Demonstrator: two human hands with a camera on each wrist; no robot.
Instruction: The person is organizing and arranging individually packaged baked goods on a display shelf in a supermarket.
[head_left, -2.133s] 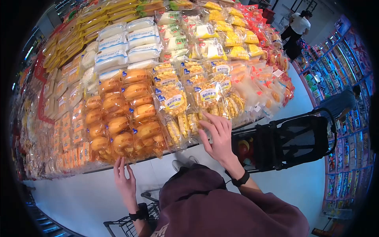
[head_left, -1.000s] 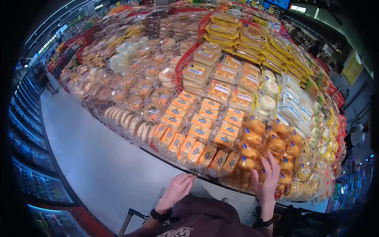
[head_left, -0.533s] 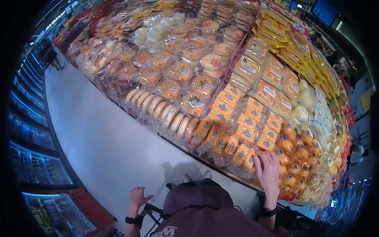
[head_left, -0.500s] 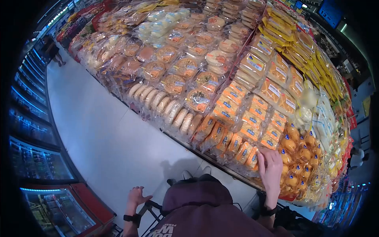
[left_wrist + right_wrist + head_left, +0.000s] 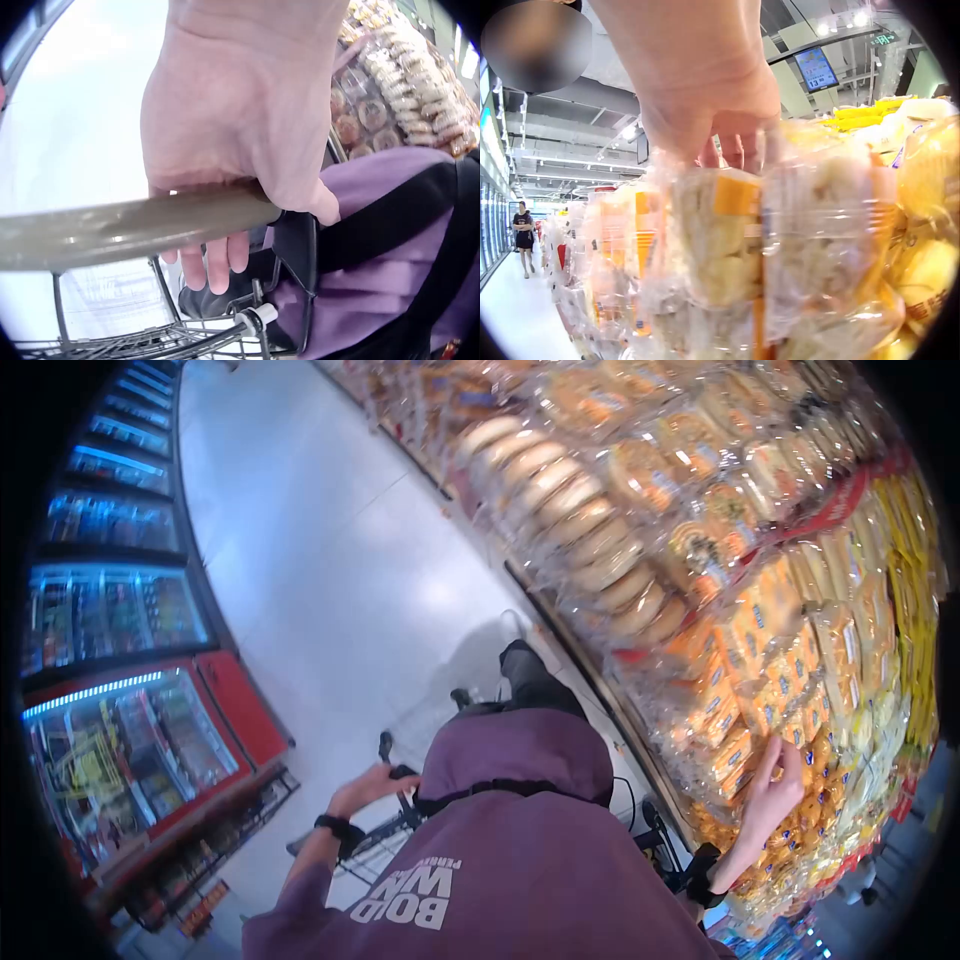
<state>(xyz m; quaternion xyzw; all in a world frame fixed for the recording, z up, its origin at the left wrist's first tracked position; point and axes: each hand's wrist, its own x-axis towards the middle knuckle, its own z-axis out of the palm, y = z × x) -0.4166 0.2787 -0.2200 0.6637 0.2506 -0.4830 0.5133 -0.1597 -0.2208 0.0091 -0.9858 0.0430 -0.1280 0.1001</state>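
Note:
In the left wrist view my left hand (image 5: 240, 112) lies over the brownish bar of a cart handle (image 5: 135, 229), fingers hooked down past it and thumb on the near side. The head view has this left hand (image 5: 372, 788) beside my body, above the wire cart. My right hand (image 5: 775, 790) reaches into the stacked snacks, at the clear-wrapped cakes with orange labels (image 5: 735, 755). In the right wrist view, bent fingers of the right hand (image 5: 712, 105) come down behind the top of one wrapped cake (image 5: 718, 232). Its fingertips are hidden, so I cannot tell whether they pinch it.
Rows of round flat breads (image 5: 580, 520) and yellow packs (image 5: 905, 610) fill the display, whose dark edge (image 5: 580, 660) runs beside my legs. Glass-door fridges (image 5: 120, 600) and a red chest cooler (image 5: 150, 750) line the aisle. A person (image 5: 523, 236) stands farther down it.
My view has swung left and down from the buns and waffle packs. The left hand has come from hanging open beside the cart onto its handle. My right hand stays at the orange-labelled cakes.

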